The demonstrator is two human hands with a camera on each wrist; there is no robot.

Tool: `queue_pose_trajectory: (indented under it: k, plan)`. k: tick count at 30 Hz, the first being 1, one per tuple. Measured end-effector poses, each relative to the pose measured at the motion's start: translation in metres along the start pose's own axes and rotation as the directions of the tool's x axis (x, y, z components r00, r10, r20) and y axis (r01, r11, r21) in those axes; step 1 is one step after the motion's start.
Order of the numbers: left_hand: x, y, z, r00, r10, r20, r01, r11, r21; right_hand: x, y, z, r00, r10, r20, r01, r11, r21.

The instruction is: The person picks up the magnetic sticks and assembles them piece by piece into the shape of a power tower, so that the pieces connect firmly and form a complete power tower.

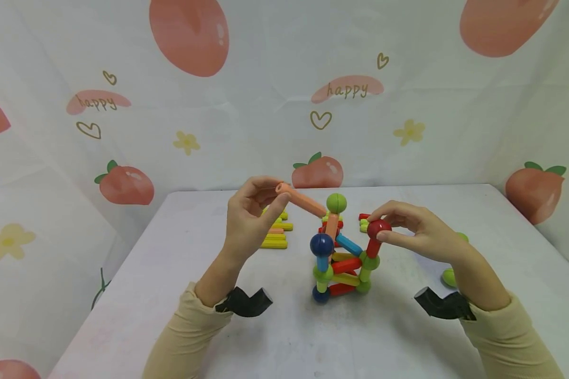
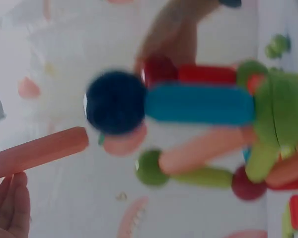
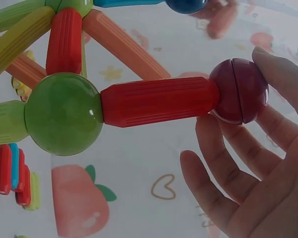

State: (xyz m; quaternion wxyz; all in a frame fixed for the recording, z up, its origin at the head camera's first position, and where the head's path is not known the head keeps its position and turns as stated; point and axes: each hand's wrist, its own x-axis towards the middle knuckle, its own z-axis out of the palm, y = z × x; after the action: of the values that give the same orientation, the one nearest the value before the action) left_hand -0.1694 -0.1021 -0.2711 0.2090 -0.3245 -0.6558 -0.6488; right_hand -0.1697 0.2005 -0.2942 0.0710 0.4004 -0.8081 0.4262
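Observation:
My left hand pinches a salmon-orange magnetic rod near one end. The rod's far end points right and down, beside the green ball in the head view. A frame of coloured rods and balls stands on the table between the hands. The thumb and fingers of my right hand hold the dark red ball on top of an upright red rod. At the frame's front left, a dark blue ball tops a blue rod.
Behind the frame on the white table, yellow rods lie in a group at left, with short red and green rods at right. Green balls lie beyond the right forearm. A printed cloth hangs behind.

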Motion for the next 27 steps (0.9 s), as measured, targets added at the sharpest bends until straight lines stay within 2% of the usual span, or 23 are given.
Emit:
queue_pose_trajectory:
  k: [2, 5, 8, 13, 16, 21, 27]
  plan:
    - [-0.002, 0.006, 0.010, 0.999, 0.053, -0.006, -0.053, 0.998, -0.043, 0.000, 0.001, 0.000, 1.000, 0.000, -0.003, 0.000, 1.000, 0.003]
    - [-0.009, 0.009, 0.025, 0.994, 0.107, 0.029, -0.106, 0.993, -0.043, 0.000, 0.002, 0.000, 1.000, -0.002, -0.003, 0.002, 1.000, 0.009]
    - [-0.017, 0.006, 0.038, 0.983, 0.160, 0.091, -0.161, 0.987, 0.011, -0.001, 0.003, 0.000, 1.000, -0.012, -0.004, 0.012, 1.000, 0.015]
    - [-0.025, -0.003, 0.053, 0.961, 0.219, 0.168, -0.244, 0.959, 0.146, -0.001, 0.003, 0.000, 1.000, -0.030, -0.009, 0.030, 0.999, 0.024]
    - [-0.030, -0.008, 0.058, 0.960, 0.195, 0.203, -0.240, 0.944, 0.228, -0.001, 0.004, 0.001, 0.999, -0.039, -0.011, 0.039, 0.999, 0.024]
    - [-0.037, -0.013, 0.063, 0.971, 0.097, 0.220, -0.169, 0.926, 0.336, -0.001, 0.004, 0.001, 0.999, -0.047, -0.010, 0.048, 0.998, 0.033]
    - [-0.040, -0.014, 0.067, 0.976, 0.023, 0.218, -0.106, 0.920, 0.376, -0.001, 0.004, 0.000, 0.999, -0.053, -0.008, 0.053, 0.998, 0.043]
